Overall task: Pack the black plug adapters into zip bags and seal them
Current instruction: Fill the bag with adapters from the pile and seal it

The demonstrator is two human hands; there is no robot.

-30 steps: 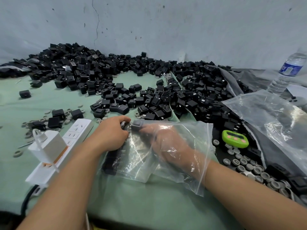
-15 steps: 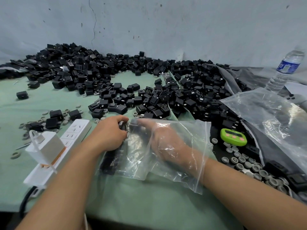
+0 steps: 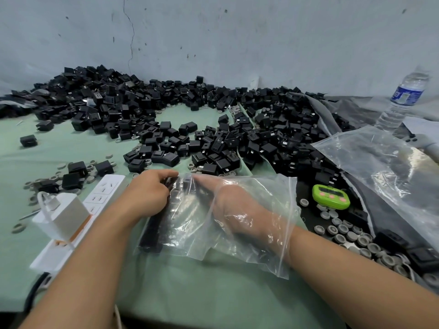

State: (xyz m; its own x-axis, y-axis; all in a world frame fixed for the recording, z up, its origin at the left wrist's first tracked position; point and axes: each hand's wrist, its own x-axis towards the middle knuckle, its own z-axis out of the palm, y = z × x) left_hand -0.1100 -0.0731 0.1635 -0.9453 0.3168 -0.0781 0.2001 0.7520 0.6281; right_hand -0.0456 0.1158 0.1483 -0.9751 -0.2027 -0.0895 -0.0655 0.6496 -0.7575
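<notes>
The right hand (image 3: 237, 205) is wrist-deep inside the clear zip bag (image 3: 268, 193), which lies flat on the green table cover (image 3: 202, 293). Its fingers are fairly straight and close together, their tips at 1 adapter (image 3: 187, 184) in the bag's far corner. The thumb is hidden, so whether the hand pinches or only pushes the adapter cannot be told. The left hand (image 3: 149, 193) stays outside the bag, fingers curled, pinching its closed end where a row of adapters (image 3: 152, 229) is lined up along the edge.

To do this step well, the new adapter probably needs seating flush at the head of that row while the left hand keeps the film taut and the row from tipping. The right hand should then slide out low and flat, so that it drags nothing back toward the zip strip.

Beyond the hands, the heap of loose adapters (image 3: 213, 138) sits within easy reach. A white power strip (image 3: 102, 198) with a charger (image 3: 61, 212) lies just beside the left forearm and crowds that elbow. To the right are a green timer (image 3: 331, 197), scattered grey caps (image 3: 351, 236), a 2nd bag (image 3: 384, 167) and a water bottle (image 3: 403, 100), none of them in the way.
</notes>
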